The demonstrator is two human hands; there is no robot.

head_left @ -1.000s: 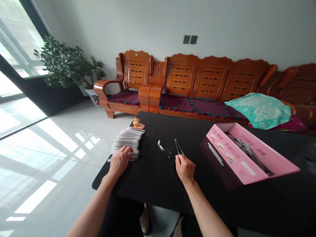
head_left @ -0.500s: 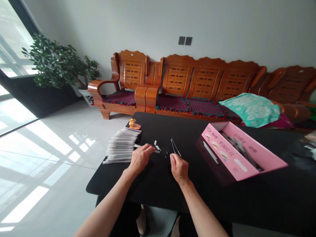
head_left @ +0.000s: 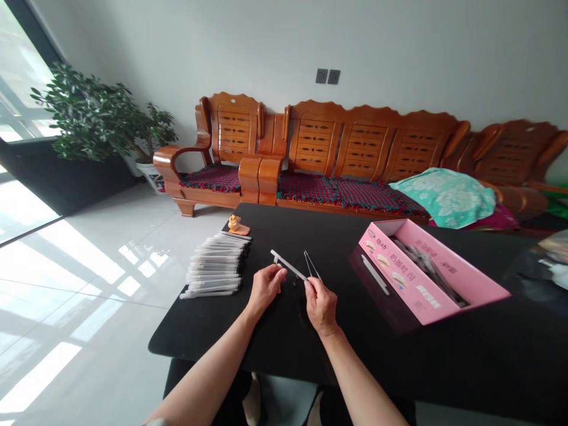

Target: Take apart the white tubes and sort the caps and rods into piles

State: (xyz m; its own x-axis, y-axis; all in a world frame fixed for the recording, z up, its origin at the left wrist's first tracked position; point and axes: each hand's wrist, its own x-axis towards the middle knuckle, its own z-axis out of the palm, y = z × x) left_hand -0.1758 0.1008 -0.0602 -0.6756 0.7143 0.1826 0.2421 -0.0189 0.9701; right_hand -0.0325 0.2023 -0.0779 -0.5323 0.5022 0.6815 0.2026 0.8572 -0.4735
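Observation:
My right hand is closed in a pinch on one end of a slim white pen, which slants up to the left over the table. Fingers curled together, my left hand is just below the pen's middle. A small white piece shows by its fingertips; whether they grip it I cannot tell. Metal tweezers lie spread just beyond my right hand. Tiny black bits are on the table between the hands. To the left is a row of similar whitish pens with dark ends.
A pink box holding dark slim items stands on the black table at right, with a single white pen before it. An orange figurine sits behind the pen row. A wooden sofa is beyond the table.
A white pen has come up from beside the row into my right hand. My left hand has moved right, away from the row. The view has shifted slightly.

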